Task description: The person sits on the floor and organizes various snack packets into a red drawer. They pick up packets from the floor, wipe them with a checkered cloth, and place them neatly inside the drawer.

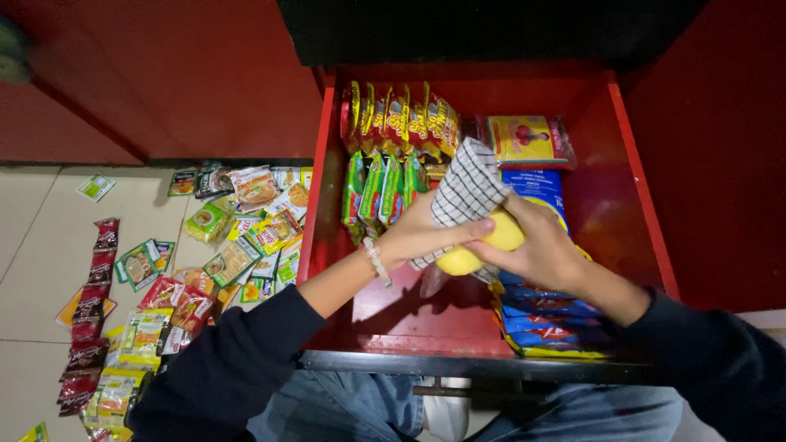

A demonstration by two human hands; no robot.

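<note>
My left hand (419, 233) grips a white cloth with a black check pattern (465, 195) and presses it against a yellow packet (485, 245). My right hand (542, 248) holds that yellow packet from the right side. Both hands hover over an open red drawer (639, 196). Inside the drawer, rows of red-and-yellow packets (401, 119) and green packets (378, 187) stand at the back left. A red-and-yellow pack (528, 141) lies at the back right. Blue-and-yellow packets (550, 321) are stacked under my right wrist.
Many small food sachets and packets (237, 233) lie scattered on the tiled floor left of the drawer. A strip of dark red sachets (88, 315) runs down the far left. The drawer's dark front edge (458, 364) is over my jeans. Red cabinet panels surround the drawer.
</note>
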